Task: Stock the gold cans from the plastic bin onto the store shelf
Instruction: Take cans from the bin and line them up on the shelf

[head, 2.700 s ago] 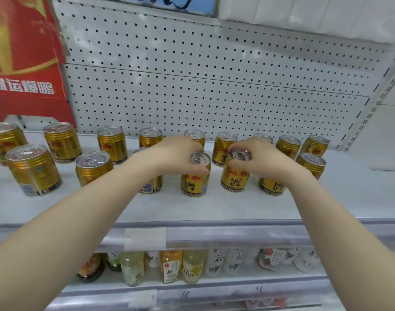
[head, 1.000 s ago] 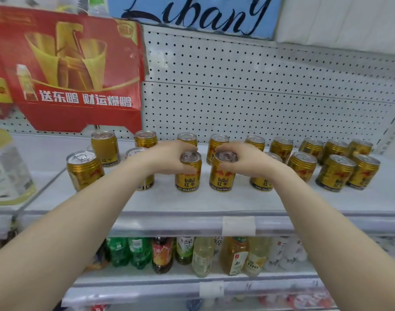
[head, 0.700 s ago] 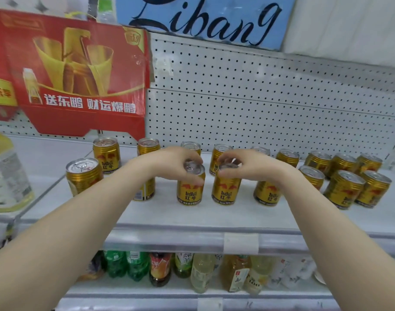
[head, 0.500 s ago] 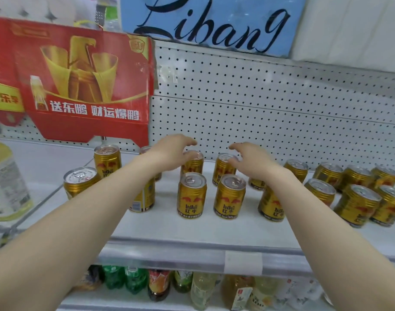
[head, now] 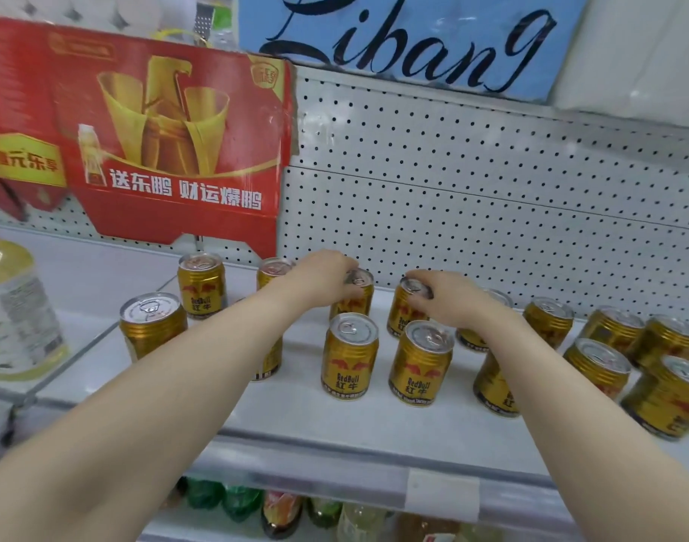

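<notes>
Up on the white shelf, dead ahead at 12 o'clock from where the person stands, both bare hands are on gold cans in the back row. The left hand has its fingers curled down over the lid of the left back can, gripping it round the rim. The right hand does the same to the right back can, though I can't make out its thumb. Both cans look upright and sit just beside each other, but their bases are hidden, so I can't tell if they're resting on the shelf. Toward 6 o'clock from them, the front left can and front right can stand upright with labels facing out, nothing touching them. A loose bunch of cans runs off toward 3 o'clock, and a few other cans sit around 9 o'clock, some behind the left forearm. A red carton stands against the pegboard at 11 o'clock, with a blue sign up at 1 o'clock. Far out at 9 o'clock there's a big yellowish bottle, and down at 6 o'clock are some blurry drink bottles on the lower level.
</notes>
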`<state>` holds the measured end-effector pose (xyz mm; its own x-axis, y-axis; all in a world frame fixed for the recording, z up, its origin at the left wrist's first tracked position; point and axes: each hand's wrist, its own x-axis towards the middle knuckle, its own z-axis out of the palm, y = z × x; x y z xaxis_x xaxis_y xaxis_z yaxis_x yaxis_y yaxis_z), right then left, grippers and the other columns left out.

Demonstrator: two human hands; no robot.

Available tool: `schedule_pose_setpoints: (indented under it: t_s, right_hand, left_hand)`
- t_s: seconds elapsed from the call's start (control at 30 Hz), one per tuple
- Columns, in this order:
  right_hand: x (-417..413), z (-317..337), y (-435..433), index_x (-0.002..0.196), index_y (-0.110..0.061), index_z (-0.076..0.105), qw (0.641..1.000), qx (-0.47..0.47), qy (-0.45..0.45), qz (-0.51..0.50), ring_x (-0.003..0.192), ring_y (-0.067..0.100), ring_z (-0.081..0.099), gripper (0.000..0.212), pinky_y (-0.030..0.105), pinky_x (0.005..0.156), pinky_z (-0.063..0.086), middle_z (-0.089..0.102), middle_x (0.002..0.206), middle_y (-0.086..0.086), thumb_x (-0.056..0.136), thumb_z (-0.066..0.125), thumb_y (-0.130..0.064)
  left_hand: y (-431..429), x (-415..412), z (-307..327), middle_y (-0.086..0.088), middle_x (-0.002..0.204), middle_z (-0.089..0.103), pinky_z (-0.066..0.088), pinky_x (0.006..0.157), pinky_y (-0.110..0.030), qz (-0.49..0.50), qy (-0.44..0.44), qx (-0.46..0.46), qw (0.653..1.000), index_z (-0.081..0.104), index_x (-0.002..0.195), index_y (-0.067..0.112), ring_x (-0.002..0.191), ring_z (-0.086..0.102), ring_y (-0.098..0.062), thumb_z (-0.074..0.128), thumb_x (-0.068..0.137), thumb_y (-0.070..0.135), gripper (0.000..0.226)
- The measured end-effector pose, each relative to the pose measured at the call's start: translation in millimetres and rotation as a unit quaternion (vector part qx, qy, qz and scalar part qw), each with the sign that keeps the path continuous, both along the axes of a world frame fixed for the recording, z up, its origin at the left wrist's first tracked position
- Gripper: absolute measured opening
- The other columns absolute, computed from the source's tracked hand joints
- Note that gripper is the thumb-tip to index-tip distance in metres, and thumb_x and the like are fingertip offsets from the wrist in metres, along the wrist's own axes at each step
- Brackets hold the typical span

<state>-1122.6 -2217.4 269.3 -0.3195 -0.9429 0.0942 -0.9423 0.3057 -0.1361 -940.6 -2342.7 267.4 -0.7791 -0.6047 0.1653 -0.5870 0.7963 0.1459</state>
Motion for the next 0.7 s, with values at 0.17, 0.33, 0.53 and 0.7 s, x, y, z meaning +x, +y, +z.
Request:
schedule_pose_setpoints:
  t_s: [0.17, 0.33, 0.53, 0.7]
  right_hand:
    - [40, 22, -5, 0.145, -0.019, 0.043, 0.995, -0.095, 0.029, 0.026, 0.13, 0.026, 0.046, 0.049, 0.037, 0.104, 0.037, 0.046, 0.146, 0.007, 0.098, 0.049, -0.03]
    - [115, 37, -43, 0.141, -0.021, 0.049, 0.992, -0.082, 0.008, 0.1, 0.125, 0.018, 0.051, 0.045, 0.032, 0.1, 0.038, 0.053, 0.14, 0.0, 0.098, 0.052, -0.032]
    - [165, 17, -98, 0.143, -0.019, 0.045, 0.995, -0.042, -0.018, 0.087, 0.125, 0.024, 0.051, 0.056, 0.035, 0.098, 0.04, 0.051, 0.143, 0.004, 0.094, 0.054, -0.044]
    - [173, 9, -114, 0.13, -0.019, 0.059, 0.997, -0.03, -0.011, 0.072, 0.114, 0.025, 0.056, 0.042, 0.034, 0.09, 0.045, 0.062, 0.127, 0.005, 0.091, 0.059, -0.036]
  left_hand:
    - [-12, 54, 34, 0.0, 0.146, 0.047, 0.038, 0.105, -0.039, 0.013, 0.062, -0.008, 0.998, 0.047, 0.142, 0.022, 0.131, 0.046, -0.023, 0.057, 0.089, 0.054, 0.063]
    - [-53, 147, 48, 0.0, 0.144, 0.049, 0.04, 0.102, -0.037, 0.105, -0.031, -0.011, 0.994, 0.048, 0.141, 0.022, 0.129, 0.047, -0.025, 0.059, 0.09, 0.046, 0.057]
    - [-86, 181, 20, -0.006, 0.143, 0.05, 0.042, 0.1, -0.037, 0.129, -0.033, 0.046, 0.99, 0.042, 0.145, 0.016, 0.127, 0.049, -0.027, 0.057, 0.09, 0.05, 0.066]
    - [-92, 182, 15, -0.004, 0.131, 0.06, 0.046, 0.087, -0.032, 0.082, -0.023, 0.043, 0.995, 0.052, 0.138, 0.018, 0.113, 0.057, -0.026, 0.056, 0.092, 0.045, 0.053]
